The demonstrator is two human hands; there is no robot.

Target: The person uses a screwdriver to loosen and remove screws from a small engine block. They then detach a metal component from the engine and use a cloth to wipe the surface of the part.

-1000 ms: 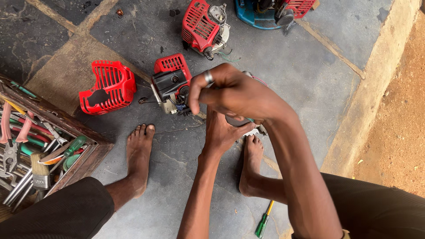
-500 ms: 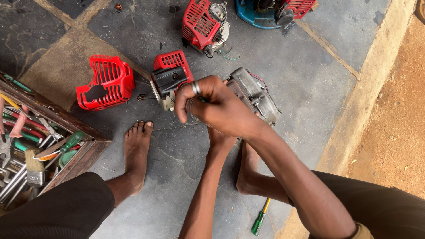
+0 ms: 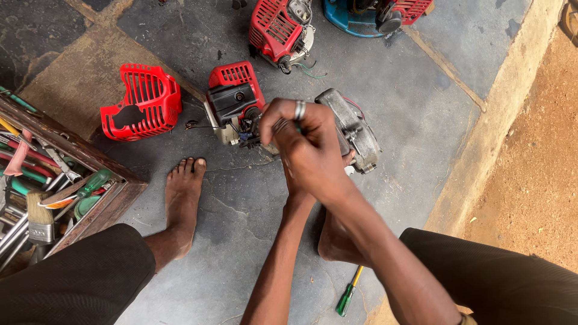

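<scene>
The small engine (image 3: 337,129) lay on the grey floor (image 3: 409,90) just ahead of my two bare feet, its red-and-black part toward 10 o'clock and its grey metal casing toward 3 o'clock, so its long axis ran roughly from 9 to 3 across my view. My right hand (image 3: 304,150) sat directly on top of its middle, ring showing, fingers curled tight together as if around something thin; what it gripped I could not tell, since the fist hid it. My left hand (image 3: 295,195) was tucked under the right wrist, almost wholly covered, and I could not tell whether it was spread or closed. The right hand was plainly the nearer one to the engine, touching it from above, with the casing sticking out past my knuckles toward 3 o'clock.

At 9 o'clock from the engine a red slatted cover (image 3: 141,102) lay apart. At 12 o'clock stood another red engine (image 3: 280,30). At 8 o'clock, beyond my left foot (image 3: 183,198), the wooden toolbox (image 3: 102,201) held assorted tools and a brush. A green-handled screwdriver (image 3: 348,294) lay at 6 o'clock beside my right leg.
</scene>
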